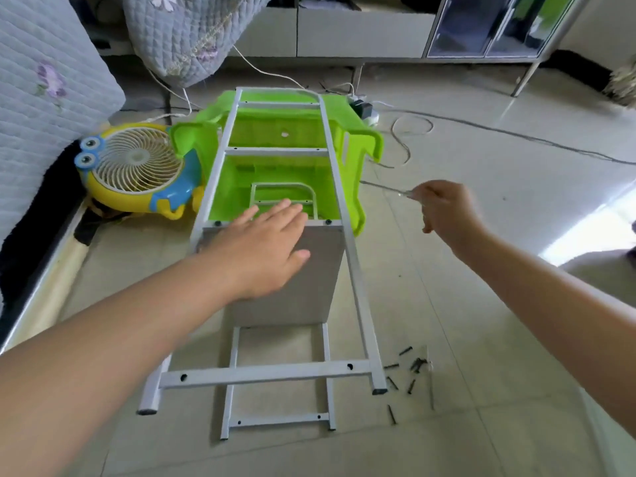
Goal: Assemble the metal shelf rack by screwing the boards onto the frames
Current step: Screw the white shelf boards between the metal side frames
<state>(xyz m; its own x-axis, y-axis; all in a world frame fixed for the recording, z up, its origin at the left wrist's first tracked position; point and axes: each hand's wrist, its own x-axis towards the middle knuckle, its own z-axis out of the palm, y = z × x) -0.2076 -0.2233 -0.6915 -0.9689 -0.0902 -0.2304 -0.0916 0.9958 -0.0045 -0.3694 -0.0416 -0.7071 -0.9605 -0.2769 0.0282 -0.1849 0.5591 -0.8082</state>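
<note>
A white metal ladder frame (354, 270) lies on top, its far end resting on an overturned green plastic stool (354, 146). A grey board (309, 287) stands between it and a second white frame (275, 421) lying on the floor. Two dark screws sit in the crossbar above the board. My left hand (261, 249) reaches over the board with its fingers straight, held flat at the board's top edge. My right hand (444, 208) grips a screwdriver (385, 188) by its clear handle, to the right of the frame. Several black screws (409, 373) lie on the floor by the near right leg.
A yellow and blue cartoon desk fan (137, 170) lies at the left beside a quilted mattress (41, 98). White cables (406, 132) and a power strip (364, 110) trail across the tiled floor behind the stool. A cabinet with metal legs (526, 74) stands at the back.
</note>
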